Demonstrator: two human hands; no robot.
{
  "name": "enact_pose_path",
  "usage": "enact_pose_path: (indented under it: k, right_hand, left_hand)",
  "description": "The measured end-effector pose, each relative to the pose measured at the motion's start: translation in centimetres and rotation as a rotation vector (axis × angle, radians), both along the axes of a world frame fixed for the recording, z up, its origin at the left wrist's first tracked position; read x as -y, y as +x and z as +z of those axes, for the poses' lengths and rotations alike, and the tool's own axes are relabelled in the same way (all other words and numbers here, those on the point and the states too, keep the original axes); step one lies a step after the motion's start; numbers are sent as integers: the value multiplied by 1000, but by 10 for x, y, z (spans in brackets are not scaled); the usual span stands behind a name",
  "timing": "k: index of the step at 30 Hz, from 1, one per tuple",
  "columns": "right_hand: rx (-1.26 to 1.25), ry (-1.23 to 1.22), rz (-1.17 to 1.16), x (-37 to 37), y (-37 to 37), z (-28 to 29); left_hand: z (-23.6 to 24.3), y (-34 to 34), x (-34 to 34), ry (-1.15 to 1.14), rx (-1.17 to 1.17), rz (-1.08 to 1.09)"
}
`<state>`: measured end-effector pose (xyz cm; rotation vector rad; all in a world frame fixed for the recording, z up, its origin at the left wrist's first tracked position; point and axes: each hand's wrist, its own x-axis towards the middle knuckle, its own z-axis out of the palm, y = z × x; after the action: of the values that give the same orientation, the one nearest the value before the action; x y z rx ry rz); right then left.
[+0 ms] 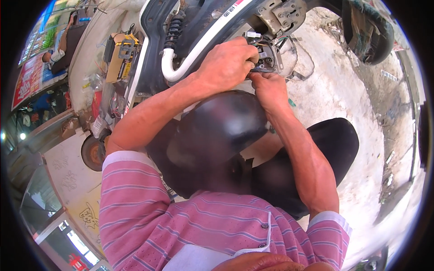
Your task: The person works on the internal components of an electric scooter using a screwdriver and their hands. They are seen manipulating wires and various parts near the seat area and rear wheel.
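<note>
My left hand point(229, 62) reaches in from the left over a bent white tube, its fingers curled at the near left side of a dark wired part point(266, 58) with round metal fittings. Close beside it, my right hand point(270, 88) has its thumb and fingers pinched together at that part's near edge. Whatever either hand grips is too small or too hidden to make out. A white connector point(252, 34) sits just beyond my left fingers, and thin wires point(300, 58) loop out to the right.
The scooter-like frame has a white tube point(168, 67) and a black coil-spring shock absorber point(174, 31). A metal bracket point(285, 17) and a wheel point(371, 38) are at the far side. A yellow box point(118, 61) stands left on the concrete floor point(343, 90). Another person point(58, 53) reclines far left.
</note>
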<state>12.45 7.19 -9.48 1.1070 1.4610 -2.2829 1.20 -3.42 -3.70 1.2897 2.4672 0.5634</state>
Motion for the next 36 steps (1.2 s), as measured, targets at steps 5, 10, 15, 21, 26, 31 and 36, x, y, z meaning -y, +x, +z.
enact_pose_path:
  k: [5,10,15,21,26,31,36]
  right_hand:
    - [7,21,42,-4,2,-6]
    - [-15,11,16,-1,2,-6]
    - [-31,20,10,-2,2,-8]
    - [0,40,38,-3,1,-7]
    - [4,28,26,-3,1,-3]
    - [-11,36,11,-2,1,-11]
    - [-24,-21,-7,-1,1,-8]
  left_hand:
    - [-3,-1,-2,-38,0,-5]
    - [-6,-4,3,-94,-6,-7]
    - [1,0,-5,-140,-8,24]
    - [0,3,-10,-151,47,106]
    - [-3,4,-11,-176,13,131]
    - [-9,1,-12,-174,43,151]
    - [-10,1,-12,-192,24,151]
